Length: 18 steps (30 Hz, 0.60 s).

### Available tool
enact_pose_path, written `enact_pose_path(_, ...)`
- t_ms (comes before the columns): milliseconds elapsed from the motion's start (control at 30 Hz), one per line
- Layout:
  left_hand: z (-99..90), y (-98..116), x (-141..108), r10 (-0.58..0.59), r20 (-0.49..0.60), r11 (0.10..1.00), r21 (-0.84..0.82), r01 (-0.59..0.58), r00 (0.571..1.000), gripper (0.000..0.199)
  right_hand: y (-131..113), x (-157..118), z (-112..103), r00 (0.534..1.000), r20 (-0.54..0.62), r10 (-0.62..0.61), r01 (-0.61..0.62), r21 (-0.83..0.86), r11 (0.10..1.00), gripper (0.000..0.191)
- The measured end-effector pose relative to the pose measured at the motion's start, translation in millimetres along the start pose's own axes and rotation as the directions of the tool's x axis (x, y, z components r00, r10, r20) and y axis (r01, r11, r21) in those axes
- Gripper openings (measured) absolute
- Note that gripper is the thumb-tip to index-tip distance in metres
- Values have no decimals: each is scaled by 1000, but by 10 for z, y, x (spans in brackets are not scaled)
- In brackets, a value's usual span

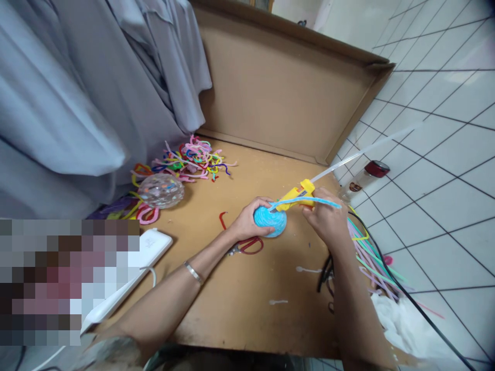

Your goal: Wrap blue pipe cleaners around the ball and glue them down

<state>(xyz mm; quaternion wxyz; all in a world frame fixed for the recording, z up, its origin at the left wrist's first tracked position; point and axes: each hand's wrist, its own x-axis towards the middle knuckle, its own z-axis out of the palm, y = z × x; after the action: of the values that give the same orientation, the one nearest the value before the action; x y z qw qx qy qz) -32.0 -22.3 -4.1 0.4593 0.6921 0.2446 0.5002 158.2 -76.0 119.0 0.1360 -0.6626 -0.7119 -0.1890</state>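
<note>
My left hand (pixel 250 219) is wrapped round a blue coil-covered ball (pixel 275 222), thumb on its near side and fingers over the far side. In my right hand (pixel 324 216) is a yellow hot glue gun (pixel 296 197), its nozzle at the top of the ball. A long clear glue stick (pixel 348 159) sticks out of the gun's back end. From the nozzle area a loose blue pipe cleaner (pixel 327 201) runs across the gun towards my right hand. Red-handled scissors (pixel 251 246) lie on the table just under my left wrist, partly hidden.
Tangled colourful pipe cleaners (pixel 193 154) and a clear faceted bowl (pixel 161 190) lie at the left. A white power strip (pixel 150 247) is nearer me. Straight pipe cleaners (pixel 371 257), a black cable (pixel 406 288) and a red-lidded jar (pixel 371 175) are at the right; cardboard (pixel 270 82) stands behind.
</note>
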Motion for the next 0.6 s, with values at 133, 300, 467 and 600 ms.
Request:
enact_pose_path(133, -3, 5, 0, -1, 0, 1000, 3, 1, 1000, 56, -18, 15, -4, 999, 16, 44, -44, -26, 999, 22)
enact_pose_path(300, 2, 1, 1, 11, 3, 1000, 0, -11, 1000, 56, -23, 18, 45, 999, -9, 49, -48, 4, 999, 19)
enact_pose_path(467, -4, 2, 1, 14, 2, 1000, 9, -14, 1000, 55, 27, 35, 75, 999, -30, 24, -22, 53, 998, 19)
enact_pose_path(600, -15, 21, -1, 9, -3, 1000, 15, -9, 1000, 55, 119, 104, 163, 989, 13, 147, -147, 64, 987, 26)
